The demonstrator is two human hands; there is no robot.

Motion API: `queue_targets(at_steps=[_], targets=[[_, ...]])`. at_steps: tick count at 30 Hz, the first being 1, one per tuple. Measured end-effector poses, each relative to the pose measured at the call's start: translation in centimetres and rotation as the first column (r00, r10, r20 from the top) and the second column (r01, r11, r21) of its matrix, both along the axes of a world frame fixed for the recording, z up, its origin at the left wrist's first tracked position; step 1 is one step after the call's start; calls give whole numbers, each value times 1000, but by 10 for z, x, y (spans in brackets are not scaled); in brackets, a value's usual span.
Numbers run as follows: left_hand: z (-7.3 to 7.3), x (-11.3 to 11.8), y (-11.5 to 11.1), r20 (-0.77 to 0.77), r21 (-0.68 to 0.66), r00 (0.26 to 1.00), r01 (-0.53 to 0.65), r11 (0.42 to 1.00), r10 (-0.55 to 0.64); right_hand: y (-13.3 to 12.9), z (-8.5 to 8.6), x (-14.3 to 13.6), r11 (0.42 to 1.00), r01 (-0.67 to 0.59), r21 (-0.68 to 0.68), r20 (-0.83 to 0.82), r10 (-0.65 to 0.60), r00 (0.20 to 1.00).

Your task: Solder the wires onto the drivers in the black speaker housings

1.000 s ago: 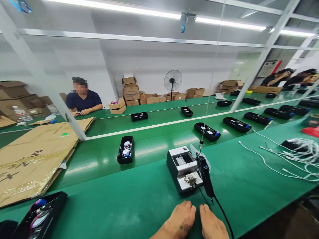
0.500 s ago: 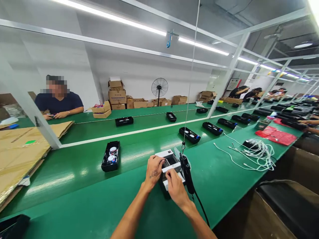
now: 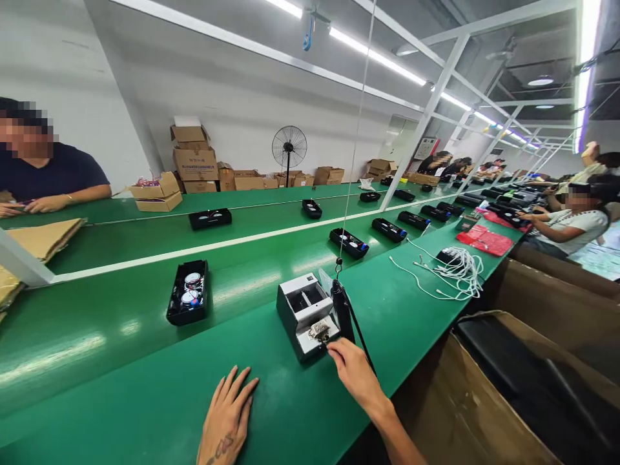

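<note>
Black tray (image 3: pixel 188 293) on belt; white cables (image 3: pixel 455 271); fan (image 3: pixel 289 147).

1. The fixture block (image 3: pixel 306 312) sat on the bench (image 3: pixel 145 400).
2. The hanging screwdriver (image 3: pixel 341 312) hung just right of it.
3. A tray (image 3: pixel 188 301) lay to its left.
4. Cables (image 3: pixel 450 271) lay farther right.
</note>
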State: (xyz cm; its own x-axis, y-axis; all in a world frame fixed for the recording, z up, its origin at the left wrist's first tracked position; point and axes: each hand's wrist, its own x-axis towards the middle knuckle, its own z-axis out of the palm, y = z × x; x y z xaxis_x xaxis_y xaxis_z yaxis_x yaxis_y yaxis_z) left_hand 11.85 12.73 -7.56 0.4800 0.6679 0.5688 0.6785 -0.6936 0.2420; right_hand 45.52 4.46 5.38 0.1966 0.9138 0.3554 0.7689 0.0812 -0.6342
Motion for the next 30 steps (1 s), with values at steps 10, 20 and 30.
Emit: queue_targets(at_steps=[10, 20, 30], targets=[[-2, 0, -7, -69, 33, 997, -35, 999, 37, -39, -86, 23, 933, 340, -121, 237, -305, 922], [1, 9, -11, -33, 8, 998, -54, 999, 54, -33, -55, -31, 971, 170, 168, 62, -183, 981], [63, -56, -55, 57, 39, 927, -374, 927, 371, 102, 21, -12, 889, -18, 457, 246, -107, 963]])
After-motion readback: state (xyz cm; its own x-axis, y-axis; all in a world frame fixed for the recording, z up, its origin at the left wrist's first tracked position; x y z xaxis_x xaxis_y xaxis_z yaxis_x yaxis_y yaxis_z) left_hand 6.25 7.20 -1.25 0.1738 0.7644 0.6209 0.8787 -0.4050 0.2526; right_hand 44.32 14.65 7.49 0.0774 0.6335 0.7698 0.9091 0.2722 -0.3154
